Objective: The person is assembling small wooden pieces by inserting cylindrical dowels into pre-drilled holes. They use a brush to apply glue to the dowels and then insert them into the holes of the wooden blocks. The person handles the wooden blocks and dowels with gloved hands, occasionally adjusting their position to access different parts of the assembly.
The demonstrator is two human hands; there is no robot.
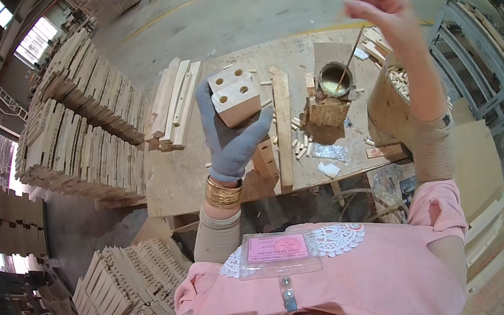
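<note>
My left hand [232, 137], in a grey glove, grips a pair of pale wooden blocks [238, 101] side by side, their drilled round holes facing up. My bare right hand [385, 8] is raised at the far right with fingers bent, smeared by motion; whether anything is in them cannot be told. Just below it, a thin stick [352, 57] leans out of a glue pot [335, 80] with pale liquid inside. The pot sits by a rough wood block [328, 112]. Another drilled block [264, 159] lies on the table below my left hand.
A long wooden strip [284, 129] crosses the worktable [185, 174]. Loose dowels [301, 145] lie beside it, and a bin of dowels [386, 110] stands right. Wooden slats [179, 103] lie at the table's left; tall stacks of boards [82, 145] rise beyond. A grey metal frame [481, 62] stands right.
</note>
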